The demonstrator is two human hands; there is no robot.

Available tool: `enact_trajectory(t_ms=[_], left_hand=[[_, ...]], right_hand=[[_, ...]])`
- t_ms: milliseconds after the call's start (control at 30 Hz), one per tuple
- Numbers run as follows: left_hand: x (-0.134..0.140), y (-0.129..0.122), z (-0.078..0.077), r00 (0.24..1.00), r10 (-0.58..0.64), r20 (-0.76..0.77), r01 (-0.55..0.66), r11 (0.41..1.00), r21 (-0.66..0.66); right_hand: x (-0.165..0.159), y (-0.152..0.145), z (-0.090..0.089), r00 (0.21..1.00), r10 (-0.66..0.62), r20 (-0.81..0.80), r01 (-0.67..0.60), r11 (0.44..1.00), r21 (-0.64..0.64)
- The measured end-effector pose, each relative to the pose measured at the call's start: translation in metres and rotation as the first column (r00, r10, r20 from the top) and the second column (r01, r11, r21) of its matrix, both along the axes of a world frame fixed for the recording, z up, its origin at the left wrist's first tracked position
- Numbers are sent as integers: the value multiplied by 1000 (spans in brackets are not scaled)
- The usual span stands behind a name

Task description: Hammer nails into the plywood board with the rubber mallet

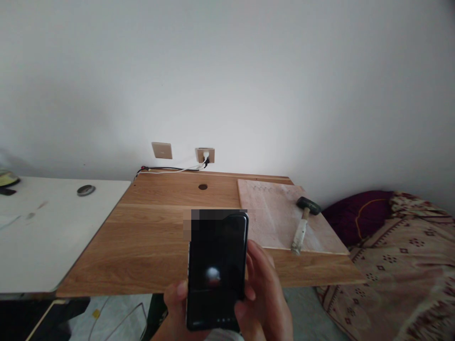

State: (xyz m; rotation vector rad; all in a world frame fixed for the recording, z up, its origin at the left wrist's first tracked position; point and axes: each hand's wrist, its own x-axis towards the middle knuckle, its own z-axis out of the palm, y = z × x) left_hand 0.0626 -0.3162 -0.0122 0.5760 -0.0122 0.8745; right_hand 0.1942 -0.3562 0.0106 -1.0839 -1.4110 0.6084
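Note:
A black smartphone [216,265] is held upright in front of me with its dark screen towards me; a bright reflection shows on the glass. My left hand [174,308] grips its lower left edge, thumb along the side. My right hand [265,298] wraps the right edge, with the thumb at the lower right corner of the screen. The fingers behind the phone are hidden. Beyond it lies a wooden desk top [142,237]. On the right of the desk, a rubber mallet [308,205] with a pale, worn handle rests on a flat pinkish board [266,213].
A white table [53,237] adjoins on the left, bearing a small round metal lid [86,190]. White and black cables run along the wall to a socket [205,155]. A patterned cloth heap [391,265] bulges at the right. Below, a cord lies on the floor.

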Motion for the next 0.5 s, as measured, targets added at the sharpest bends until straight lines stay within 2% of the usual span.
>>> enact_trajectory(t_ms=[300,500], left_hand=[[-3,-1,-1,998,13,-54,-14,1000,-25],[-6,-3,-12,999,35,-13,-36,998,-57]], right_hand=[[0,3,-6,1000,7,12,-7,1000,7],[0,2,-4,999,20,-37,-22,999,-41]])
